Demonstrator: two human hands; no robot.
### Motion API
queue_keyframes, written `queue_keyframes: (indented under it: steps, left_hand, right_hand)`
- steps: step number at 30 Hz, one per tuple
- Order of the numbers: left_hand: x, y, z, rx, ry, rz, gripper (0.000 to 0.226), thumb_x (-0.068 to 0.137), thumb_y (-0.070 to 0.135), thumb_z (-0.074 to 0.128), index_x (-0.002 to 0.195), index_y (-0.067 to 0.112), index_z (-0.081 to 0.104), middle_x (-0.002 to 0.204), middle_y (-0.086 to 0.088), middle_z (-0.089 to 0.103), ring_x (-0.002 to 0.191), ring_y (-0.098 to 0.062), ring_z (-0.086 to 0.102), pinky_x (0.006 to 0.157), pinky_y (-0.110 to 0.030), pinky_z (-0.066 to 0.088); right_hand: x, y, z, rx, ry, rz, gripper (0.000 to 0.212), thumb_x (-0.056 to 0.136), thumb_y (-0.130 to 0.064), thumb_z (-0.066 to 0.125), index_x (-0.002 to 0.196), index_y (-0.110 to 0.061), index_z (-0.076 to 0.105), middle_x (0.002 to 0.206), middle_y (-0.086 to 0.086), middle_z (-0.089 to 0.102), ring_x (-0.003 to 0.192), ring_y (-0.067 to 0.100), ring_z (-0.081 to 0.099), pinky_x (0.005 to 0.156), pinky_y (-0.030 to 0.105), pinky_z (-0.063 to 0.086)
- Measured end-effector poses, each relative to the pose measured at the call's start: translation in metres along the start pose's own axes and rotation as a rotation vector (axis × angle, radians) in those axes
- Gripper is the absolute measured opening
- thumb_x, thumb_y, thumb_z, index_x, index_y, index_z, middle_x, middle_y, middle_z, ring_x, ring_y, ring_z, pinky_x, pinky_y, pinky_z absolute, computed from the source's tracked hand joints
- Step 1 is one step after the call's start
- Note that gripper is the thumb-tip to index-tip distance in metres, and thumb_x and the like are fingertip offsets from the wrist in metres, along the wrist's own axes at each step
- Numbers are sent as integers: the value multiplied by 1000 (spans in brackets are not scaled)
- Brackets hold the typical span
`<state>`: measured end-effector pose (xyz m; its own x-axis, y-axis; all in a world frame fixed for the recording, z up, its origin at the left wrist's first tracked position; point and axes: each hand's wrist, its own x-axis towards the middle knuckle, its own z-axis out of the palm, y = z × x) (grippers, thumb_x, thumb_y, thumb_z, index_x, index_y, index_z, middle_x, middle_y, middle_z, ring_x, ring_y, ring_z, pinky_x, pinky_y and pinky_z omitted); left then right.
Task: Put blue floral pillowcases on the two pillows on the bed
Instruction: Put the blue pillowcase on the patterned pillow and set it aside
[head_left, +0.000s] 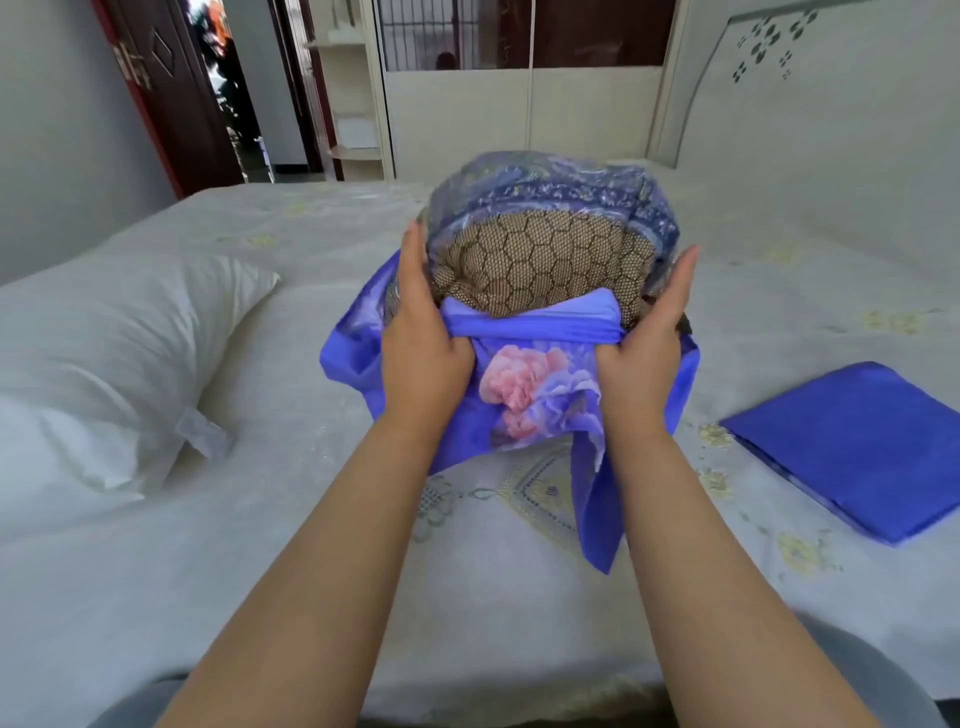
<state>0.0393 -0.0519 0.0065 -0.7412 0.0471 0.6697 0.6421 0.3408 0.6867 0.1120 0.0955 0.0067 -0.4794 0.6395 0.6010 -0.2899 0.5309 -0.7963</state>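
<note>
We counted two pillows: a mesh-covered pillow (540, 265) mid-bed, partly inside the blue floral pillowcase (524, 395), and a bare white pillow (104, 364) to our left. Our left hand (423, 343) and right hand (641, 348) each pinched the case's bunched opening, thumbs underneath. A second pillowcase (852, 447) lay folded at right. Bare bed (311, 545) lay open toward us; a headboard (810, 83) closed the far right.

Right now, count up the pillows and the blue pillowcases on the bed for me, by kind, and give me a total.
Pillows: 2, the white pillow and the mesh-covered pillow
Blue pillowcases: 2, the floral pillowcase gripped by both hands, and the folded pillowcase
Total: 4
</note>
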Motion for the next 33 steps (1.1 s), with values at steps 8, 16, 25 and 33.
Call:
queue_keyframes:
  steps: [8, 16, 25, 33]
  left_hand:
    - [8, -9, -22, 426, -711, 11, 32, 67, 27, 39, 76, 5, 61, 84, -17, 67, 83, -30, 62, 71, -34, 48]
    - [12, -9, -54, 697, -946, 52, 28, 85, 30, 51, 61, 15, 47, 64, -2, 54, 73, -27, 56, 59, -30, 38]
    - [3, -4, -35, 593, -468, 393, 46, 74, 38, 35, 80, 6, 67, 125, -11, 48, 110, -32, 46, 89, -41, 43]
    - [-2, -15, -37, 157, -491, -18, 44, 64, 18, 33, 105, 9, 45, 83, -2, 59, 73, -19, 54, 67, -31, 38]
  right_hand:
    - [12, 35, -27, -280, -668, 92, 15, 76, -20, 53, 83, -10, 62, 80, 2, 67, 75, 13, 57, 80, 40, 51]
    - [28, -5, -34, -819, -1024, -213, 34, 87, -38, 54, 64, -15, 50, 68, 1, 57, 80, 26, 59, 65, 29, 36]
    - [12, 20, -42, -597, -259, -280, 22, 74, -32, 53, 89, -21, 64, 149, 14, 27, 136, 37, 24, 110, 57, 18]
    - [10, 10, -26, -313, -591, -200, 55, 69, -57, 42, 84, -5, 54, 84, 9, 64, 80, 25, 58, 72, 34, 46]
